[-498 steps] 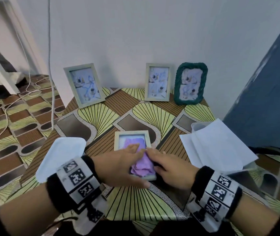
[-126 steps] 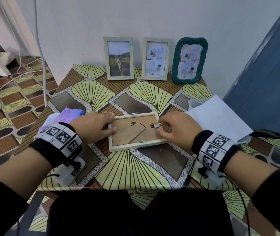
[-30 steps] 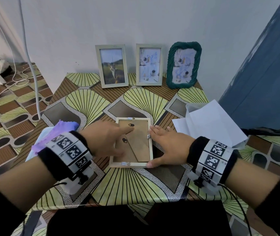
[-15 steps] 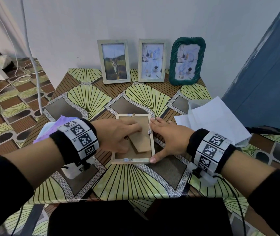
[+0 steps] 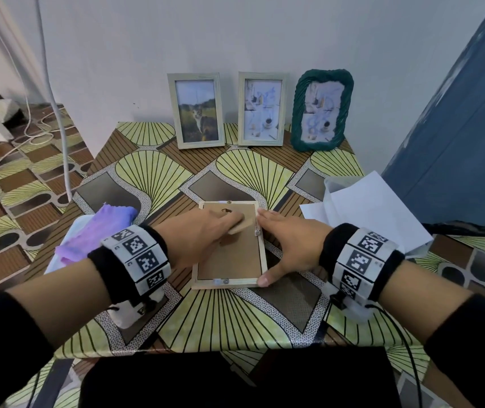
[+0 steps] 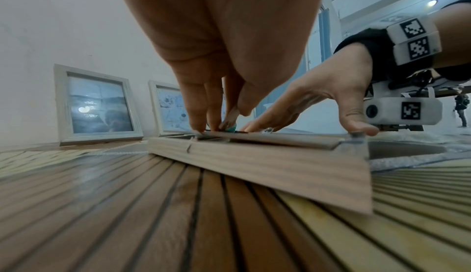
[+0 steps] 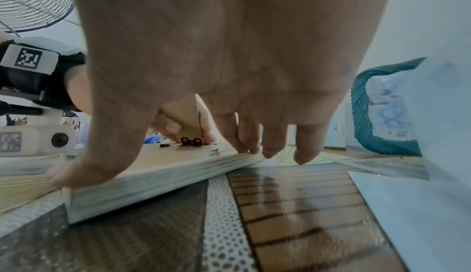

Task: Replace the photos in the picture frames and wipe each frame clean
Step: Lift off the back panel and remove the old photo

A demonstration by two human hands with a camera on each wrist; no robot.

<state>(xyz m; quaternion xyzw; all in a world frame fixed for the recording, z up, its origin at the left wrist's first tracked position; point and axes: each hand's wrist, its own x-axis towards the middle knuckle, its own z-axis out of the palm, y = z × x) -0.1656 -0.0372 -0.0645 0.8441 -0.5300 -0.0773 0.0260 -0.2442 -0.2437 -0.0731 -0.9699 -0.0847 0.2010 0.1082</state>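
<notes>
A pale wooden picture frame point(image 5: 229, 262) lies face down in the middle of the table, its brown backing board up. My left hand point(image 5: 223, 223) pinches the cardboard stand flap point(image 5: 239, 224) and holds it lifted off the backing; the right wrist view shows thumb and fingers round the stand flap point(image 7: 187, 119). My right hand point(image 5: 282, 245) rests with straight fingers along the frame's right edge, thumb at the near right corner. In the left wrist view, the frame's side point(image 6: 267, 165) lies flat on the table.
Three frames stand against the wall: one with a cat photo point(image 5: 197, 110), a pale one point(image 5: 262, 108) and a green twisted one point(image 5: 322, 110). A purple cloth point(image 5: 99, 228) lies left on a white sheet. White papers point(image 5: 367, 210) lie right.
Over the last second my left hand took hold of the stand flap and raised it off the backing board. My right hand stayed on the frame's right edge.
</notes>
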